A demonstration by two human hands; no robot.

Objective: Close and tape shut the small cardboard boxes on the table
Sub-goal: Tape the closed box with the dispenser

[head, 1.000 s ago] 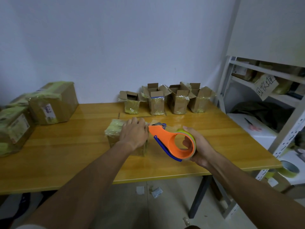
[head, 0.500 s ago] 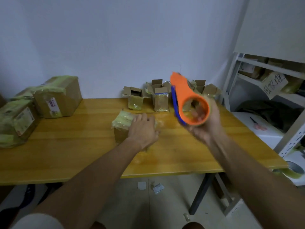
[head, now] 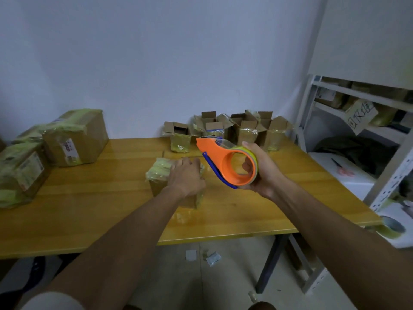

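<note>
Far out to the left of my left hand, big taped parcels (head: 76, 139) are sitting at the table's end, wrapped in yellowish film, shipping labels facing me. The wooden table (head: 89, 209) is running wide under both my arms, glossy orange-yellow, against a plain pale wall (head: 156, 63).

My left hand (head: 186, 177) is lying palm-down over the small taped box (head: 165, 177), fingers spread and draped across its top, pressing it to the tabletop. The box is showing out from under the hand on its left side.

Beyond my fingertips, a row of small open boxes (head: 223, 130) is standing along the table's back edge, flaps up.

Just right of my left hand, my right hand (head: 261, 168) is gripping the orange tape dispenser (head: 221, 162), fingers curled through its ring, holding it up off the table; its nose is pointing up and left.

Right of that hand, a metal shelf rack (head: 335, 113) is holding more parcels. A tape roll (head: 393, 227) is lying below the table corner. Paper scraps (head: 205, 257) are littering the floor beneath my forearms.
</note>
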